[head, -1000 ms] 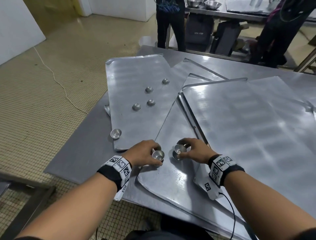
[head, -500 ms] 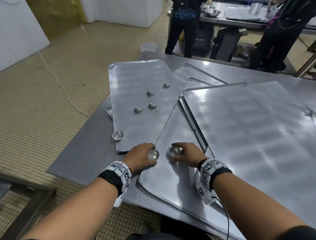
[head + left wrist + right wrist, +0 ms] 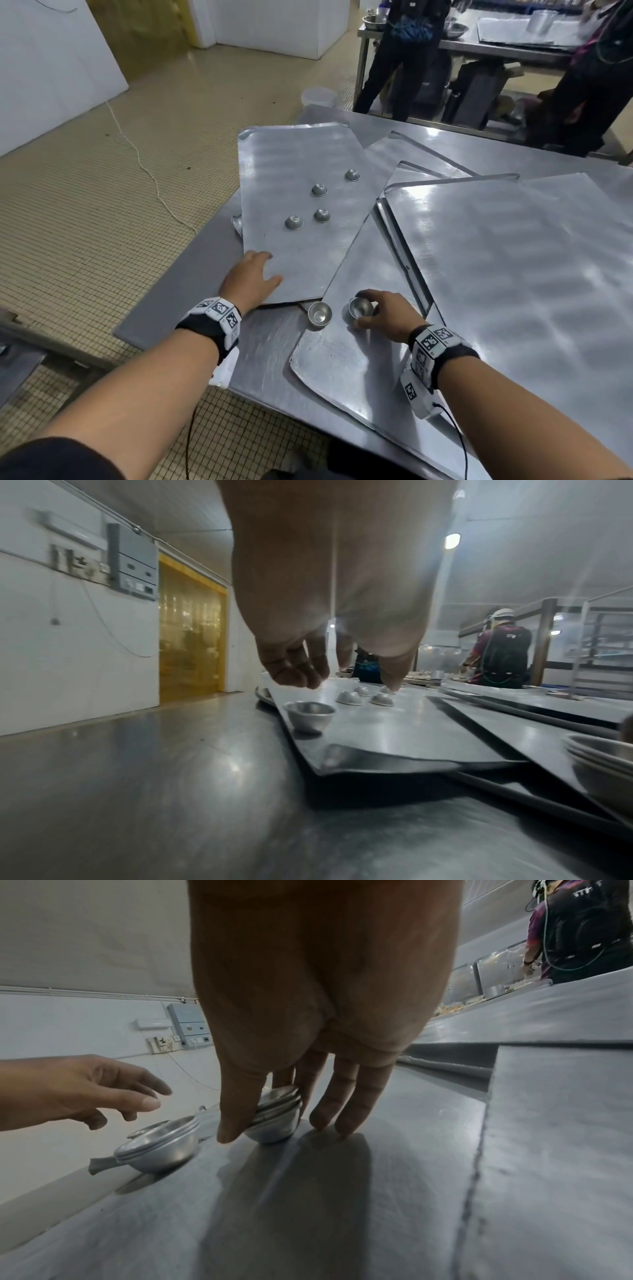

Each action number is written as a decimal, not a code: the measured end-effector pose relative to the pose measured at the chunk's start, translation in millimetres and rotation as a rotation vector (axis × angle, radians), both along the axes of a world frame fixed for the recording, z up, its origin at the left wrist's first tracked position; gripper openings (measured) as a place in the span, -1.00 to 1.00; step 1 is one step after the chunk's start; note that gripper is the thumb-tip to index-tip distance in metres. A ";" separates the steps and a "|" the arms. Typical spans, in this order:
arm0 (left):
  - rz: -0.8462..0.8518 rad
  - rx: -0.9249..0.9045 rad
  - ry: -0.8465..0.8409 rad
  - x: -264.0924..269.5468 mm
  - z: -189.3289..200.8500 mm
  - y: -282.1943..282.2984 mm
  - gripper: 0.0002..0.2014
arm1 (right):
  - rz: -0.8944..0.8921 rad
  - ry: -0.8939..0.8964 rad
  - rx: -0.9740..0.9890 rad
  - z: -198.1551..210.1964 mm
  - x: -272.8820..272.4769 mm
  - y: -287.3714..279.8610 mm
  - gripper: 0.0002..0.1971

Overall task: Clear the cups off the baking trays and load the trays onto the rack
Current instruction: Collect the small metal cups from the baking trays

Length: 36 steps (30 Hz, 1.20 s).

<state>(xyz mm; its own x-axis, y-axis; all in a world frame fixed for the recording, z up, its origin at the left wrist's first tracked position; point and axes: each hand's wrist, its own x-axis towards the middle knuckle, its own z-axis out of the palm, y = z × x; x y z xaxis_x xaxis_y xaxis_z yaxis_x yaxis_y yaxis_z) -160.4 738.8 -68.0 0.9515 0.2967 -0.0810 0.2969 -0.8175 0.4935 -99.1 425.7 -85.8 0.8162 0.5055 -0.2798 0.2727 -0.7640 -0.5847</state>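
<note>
Cups sit in several spots on the shiny metal trays. Right hand point(image 3: 383, 313) has its thumb and fingers point(image 3: 318, 1096) curled round a little stack of cups point(image 3: 274, 1118), and the stack rests on the near tray point(image 3: 359, 359). Just beside the thumb, to its left, a second stack of cups point(image 3: 320, 314) stands alone at the edge of that tray, with nothing touching it. Left hand point(image 3: 251, 279) is over the near corner of the left tray point(image 3: 301, 154), its fingers point(image 3: 294, 669) loosely bent and a little apart, holding nothing. From the left wrist view, one upright cup point(image 3: 310, 718) stands right under those fingertips, and they are not touching it. Past the fingertips, four upside-down cups point(image 3: 321, 216) sit in a loose bunch in the middle of the same tray. A big tray point(image 3: 513, 274) lies on the far side of the right hand, overlapping the near one. All the trays rest on a steel table point(image 3: 267, 359). Two people point(image 3: 404, 51) stand by another table far behind.
</note>
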 end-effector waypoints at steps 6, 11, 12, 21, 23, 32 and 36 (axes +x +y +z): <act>0.080 0.061 0.179 14.0 -5.4 31.3 -0.27 | -0.006 -0.001 -0.003 -1.6 -0.1 -0.5 -0.44; 0.074 0.046 0.225 18.9 -14.5 33.6 -0.32 | -0.008 -0.013 0.002 -0.9 -0.9 -0.9 -0.42; 0.075 0.045 0.221 19.4 -15.4 32.5 -0.36 | -0.007 -0.012 0.001 -0.8 -1.1 -0.5 -0.42; 0.007 -0.075 0.109 15.5 -3.9 7.8 -0.49 | 0.011 -0.019 0.005 3.7 -2.5 1.5 -0.55; -0.075 -0.114 0.083 14.0 3.4 -5.4 -0.49 | 0.014 -0.026 0.004 5.2 -2.7 2.2 -0.58; -0.327 -0.169 0.056 -3.5 10.8 -60.9 -0.45 | 0.051 -0.024 0.008 12.8 -6.4 4.0 -0.64; -0.358 -0.167 0.074 -12.7 3.2 -68.4 -0.41 | 0.049 -0.030 0.014 13.1 -7.5 3.8 -0.64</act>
<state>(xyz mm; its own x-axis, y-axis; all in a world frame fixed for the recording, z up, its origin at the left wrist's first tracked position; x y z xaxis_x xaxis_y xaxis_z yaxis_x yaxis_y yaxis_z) -173.1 670.5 -64.8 0.9822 -0.0752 -0.1720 0.0477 -0.7861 0.6162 -106.5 429.5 -72.7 0.7983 0.5487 -0.2482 0.3269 -0.7410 -0.5866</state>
